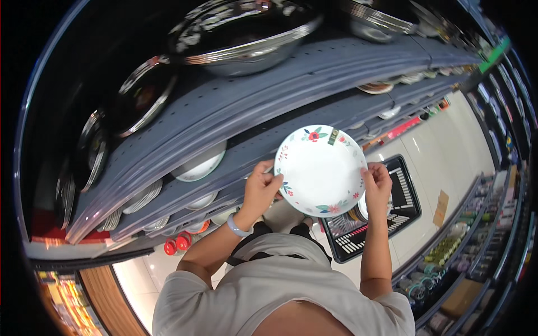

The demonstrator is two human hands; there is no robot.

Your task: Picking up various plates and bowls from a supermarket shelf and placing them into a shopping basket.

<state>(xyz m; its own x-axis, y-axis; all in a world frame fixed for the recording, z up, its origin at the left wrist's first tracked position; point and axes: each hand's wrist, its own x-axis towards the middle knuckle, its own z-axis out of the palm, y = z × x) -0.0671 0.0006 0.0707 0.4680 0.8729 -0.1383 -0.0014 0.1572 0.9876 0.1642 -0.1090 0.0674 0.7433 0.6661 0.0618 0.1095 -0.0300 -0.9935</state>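
A round white plate [321,172] with red flowers and green leaves around its rim is held up in front of me, its face towards the camera. A small dark sticker sits near its upper right edge. My left hand [264,189] pinches the plate's left edge between thumb and fingers, a pale bangle on that wrist. My right hand [377,185] grips the right edge, with the thumb on the front. Below the plate and my right hand, a black plastic shopping basket [408,189] stands on the floor, partly hidden, with some dishware inside.
Shelves [252,94] run along the left and front, bearing large steel basins [252,54], stacked plates [145,195] and a white dish [201,164]. Red-lidded jars [183,241] stand low at left. Another stocked shelf [454,252] lines the right; a cardboard piece [441,208] lies on the floor.
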